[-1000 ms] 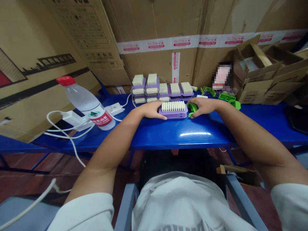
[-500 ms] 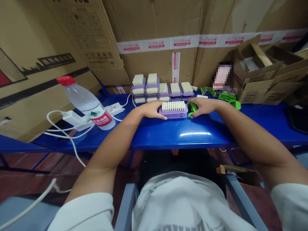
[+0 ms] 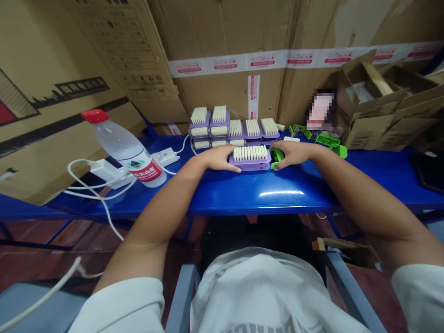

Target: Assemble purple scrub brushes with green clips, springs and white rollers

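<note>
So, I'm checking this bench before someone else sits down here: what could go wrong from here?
The stacked purple brushes stand just behind the left hand and right hand, so a careless move might topple them. The water bottle stands beside a white charger and cables, so knocking it over could be risky.

Smooth plastic brush (image 3: 249, 165) (lilac, matt)
</note>
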Motion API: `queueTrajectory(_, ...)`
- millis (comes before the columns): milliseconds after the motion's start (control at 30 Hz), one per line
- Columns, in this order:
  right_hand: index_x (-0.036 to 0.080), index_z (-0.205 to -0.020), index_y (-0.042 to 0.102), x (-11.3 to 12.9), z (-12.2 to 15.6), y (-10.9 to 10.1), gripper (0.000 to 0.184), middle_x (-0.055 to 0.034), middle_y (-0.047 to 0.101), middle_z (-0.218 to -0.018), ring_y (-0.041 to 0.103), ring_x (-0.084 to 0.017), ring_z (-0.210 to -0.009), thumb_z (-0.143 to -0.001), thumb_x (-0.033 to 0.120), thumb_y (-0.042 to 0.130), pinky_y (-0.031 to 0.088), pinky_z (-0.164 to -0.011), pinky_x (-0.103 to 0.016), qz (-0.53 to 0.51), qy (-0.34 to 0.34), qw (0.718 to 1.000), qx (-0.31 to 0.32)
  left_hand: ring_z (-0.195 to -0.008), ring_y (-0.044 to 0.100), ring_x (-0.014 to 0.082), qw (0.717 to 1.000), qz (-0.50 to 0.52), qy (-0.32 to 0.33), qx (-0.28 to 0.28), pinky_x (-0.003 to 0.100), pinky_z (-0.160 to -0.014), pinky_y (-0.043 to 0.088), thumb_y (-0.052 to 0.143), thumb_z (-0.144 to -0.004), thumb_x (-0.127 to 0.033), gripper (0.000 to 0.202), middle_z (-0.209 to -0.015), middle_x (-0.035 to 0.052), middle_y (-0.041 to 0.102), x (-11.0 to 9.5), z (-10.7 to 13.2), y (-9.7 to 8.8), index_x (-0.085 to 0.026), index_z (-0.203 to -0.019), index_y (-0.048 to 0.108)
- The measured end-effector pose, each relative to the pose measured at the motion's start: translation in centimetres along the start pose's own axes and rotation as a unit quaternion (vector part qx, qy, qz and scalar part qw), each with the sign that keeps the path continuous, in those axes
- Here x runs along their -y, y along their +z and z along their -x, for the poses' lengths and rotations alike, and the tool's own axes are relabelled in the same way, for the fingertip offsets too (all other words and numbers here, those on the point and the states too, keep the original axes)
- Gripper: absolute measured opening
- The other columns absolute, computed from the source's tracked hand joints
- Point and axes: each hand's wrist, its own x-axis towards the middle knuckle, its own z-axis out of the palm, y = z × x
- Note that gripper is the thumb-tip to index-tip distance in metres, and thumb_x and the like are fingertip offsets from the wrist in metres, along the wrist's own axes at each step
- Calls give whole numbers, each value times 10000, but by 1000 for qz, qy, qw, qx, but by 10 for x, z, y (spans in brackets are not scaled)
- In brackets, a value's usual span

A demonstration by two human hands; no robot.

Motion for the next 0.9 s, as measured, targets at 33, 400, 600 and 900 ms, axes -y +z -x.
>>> queueTrajectory(33,178,-1519,771,0,0,0,959,-196,823,-1474,791,-486,-1291,-728,679,978,633,-1179,-668,0,0,1000,-1,-1535,694,429,1000,-1,1,0,508,-1287,543,872,-842,-713,989,-1729,175,690,0,0,0,-197,-1654,645)
queueTrajectory(400,158,-1573,737,0,-1,2,1031,-209,811,-1503,787,-487,-1331,-743,722,972,629,-1210,-673,11,-3,1000,0,-1526,707,425,1000,-14,-5,2,498,-1283,557,885,-856,-700,987,-1727,180,693,-1,0,0,-184,-1661,640)
queueTrajectory(600,150,-1576,731,1,-1,2,1046,-221,802,-1525,784,-498,-1345,-748,745,964,619,-1220,-688,11,3,1000,3,-1546,698,420,1000,-8,2,-1,490,-1303,544,887,-852,-694,979,-1732,174,691,-1,0,0,-193,-1658,642)
queueTrajectory(900,121,-1602,713,7,-2,2,1109,-244,772,-1572,753,-512,-1406,-727,749,974,580,-1270,-696,6,19,1000,11,-1554,689,426,1000,-5,-6,2,505,-1307,538,884,-837,-701,989,-1737,178,685,-1,0,0,-196,-1653,645)
